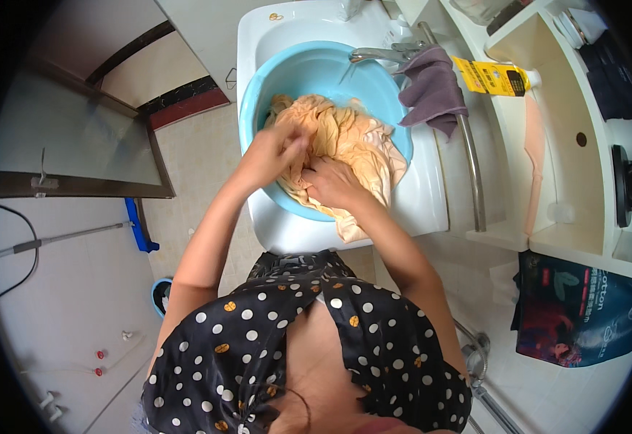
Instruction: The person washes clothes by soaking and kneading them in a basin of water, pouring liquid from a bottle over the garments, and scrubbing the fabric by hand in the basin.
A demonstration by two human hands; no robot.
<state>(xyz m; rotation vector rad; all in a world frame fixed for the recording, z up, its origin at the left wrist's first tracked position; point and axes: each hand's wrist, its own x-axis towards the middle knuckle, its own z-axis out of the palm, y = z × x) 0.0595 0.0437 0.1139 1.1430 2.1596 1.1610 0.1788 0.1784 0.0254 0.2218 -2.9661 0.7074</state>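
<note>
A light-blue plastic basin (258, 94) sits in the white washbasin, with a heap of wet, peach-coloured cloth (370, 163) bunched inside it. One corner of the cloth hangs over the basin's near rim. My left hand (276, 152) is over the left part of the heap, its fingers smeared by motion. Close beside it, my right hand (336, 184) presses into the cloth with its fingers curled into the folds; the fingertips are hidden. From the chrome faucet (384, 54) a thin stream of water seems to fall into the basin.
A purple-grey towel (435, 90) hangs on the metal rail right of the basin. Farther right, an open white shelf unit (565, 134) holds a yellow tube (493, 77). A dark printed bag (583, 311) hangs below it. At left stand a glass door (77, 137) and a blue-headed mop (140, 228).
</note>
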